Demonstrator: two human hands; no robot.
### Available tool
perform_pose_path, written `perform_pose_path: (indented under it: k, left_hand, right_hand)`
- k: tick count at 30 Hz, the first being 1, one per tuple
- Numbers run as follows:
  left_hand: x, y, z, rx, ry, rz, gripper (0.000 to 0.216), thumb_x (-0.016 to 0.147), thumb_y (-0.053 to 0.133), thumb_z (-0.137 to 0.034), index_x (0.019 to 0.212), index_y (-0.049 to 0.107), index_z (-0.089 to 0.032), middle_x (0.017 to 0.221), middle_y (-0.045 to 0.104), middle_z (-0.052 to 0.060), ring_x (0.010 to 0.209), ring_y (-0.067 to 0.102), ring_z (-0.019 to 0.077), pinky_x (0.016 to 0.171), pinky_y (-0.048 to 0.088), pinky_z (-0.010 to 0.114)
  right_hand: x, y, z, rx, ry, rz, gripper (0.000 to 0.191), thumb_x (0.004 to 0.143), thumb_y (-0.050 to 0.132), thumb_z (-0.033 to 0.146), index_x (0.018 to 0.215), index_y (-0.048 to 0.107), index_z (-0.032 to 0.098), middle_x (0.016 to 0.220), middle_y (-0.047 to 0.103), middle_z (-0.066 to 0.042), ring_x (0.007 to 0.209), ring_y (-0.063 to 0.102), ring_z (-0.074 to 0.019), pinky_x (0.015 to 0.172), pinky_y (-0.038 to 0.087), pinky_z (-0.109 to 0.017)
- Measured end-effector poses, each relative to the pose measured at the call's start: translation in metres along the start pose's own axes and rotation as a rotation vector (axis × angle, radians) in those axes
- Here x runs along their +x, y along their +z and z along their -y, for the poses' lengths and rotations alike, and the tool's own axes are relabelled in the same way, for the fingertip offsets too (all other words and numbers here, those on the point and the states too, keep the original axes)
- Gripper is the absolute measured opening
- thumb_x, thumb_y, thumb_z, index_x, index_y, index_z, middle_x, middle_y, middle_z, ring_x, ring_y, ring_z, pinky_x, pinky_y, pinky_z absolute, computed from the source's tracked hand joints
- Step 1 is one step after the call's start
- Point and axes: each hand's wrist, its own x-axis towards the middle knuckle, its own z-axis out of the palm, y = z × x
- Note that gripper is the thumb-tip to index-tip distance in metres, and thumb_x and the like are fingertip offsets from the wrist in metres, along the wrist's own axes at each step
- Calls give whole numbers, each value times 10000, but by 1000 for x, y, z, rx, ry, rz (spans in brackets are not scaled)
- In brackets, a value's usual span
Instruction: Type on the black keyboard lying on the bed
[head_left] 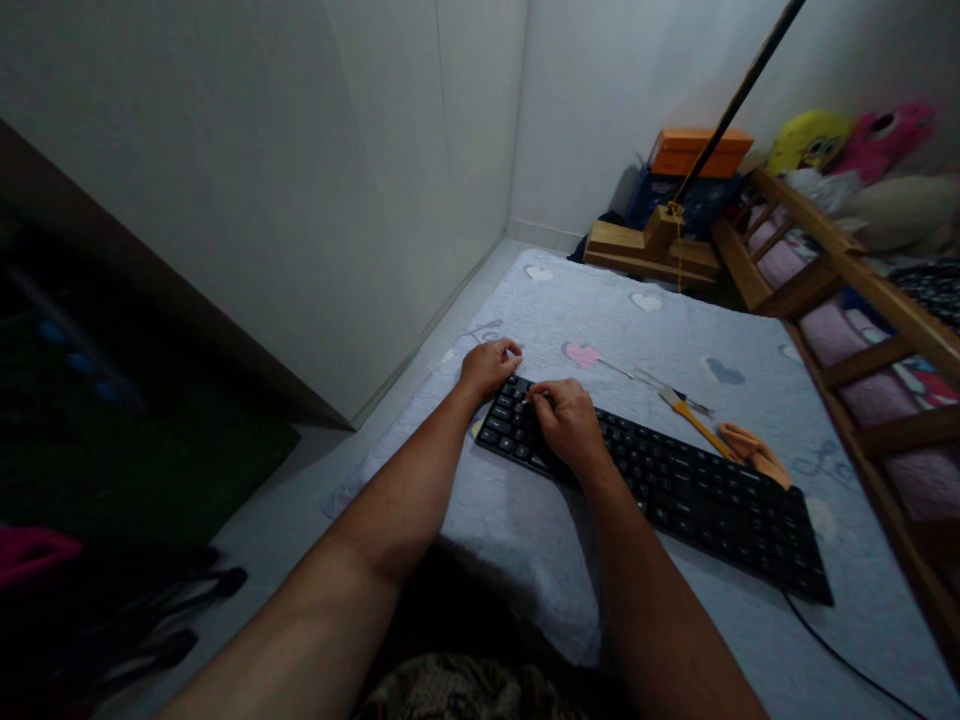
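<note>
A black keyboard (pixel 697 490) lies slantwise on a pale blue blanket with heart shapes (pixel 645 330). My left hand (pixel 489 366) is curled at the keyboard's far left corner, fingers closed against its edge. My right hand (pixel 568 420) rests on the left end of the keys, fingers bent and pinched together over a key; what they hold, if anything, is too small to make out. Beyond the keyboard lie a yellow-handled tool (pixel 694 417) and a thin metal tool (pixel 660 384).
A tan glove-like object (pixel 757 452) lies by the keyboard's far edge. The keyboard's cable (pixel 847 660) trails off right. A wooden rail (pixel 847 330) borders the right side. Orange box (pixel 699 152) and plush toys (pixel 847 140) sit at the back. White wall on the left.
</note>
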Motion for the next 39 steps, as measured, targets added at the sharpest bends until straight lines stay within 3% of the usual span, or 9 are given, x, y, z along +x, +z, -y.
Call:
perform_pose_path:
  k: [39]
  left_hand:
    - [0,-1,-1,14,-2,14,234,829,563,-331,963,704,-202,722,643,0,668,557,129,611,369,244]
  right_hand:
    - [0,-6,-4,-5,-31,58,174,885,520,181,866,688,223,905,719,-52,915,572,-229,876,412,-372]
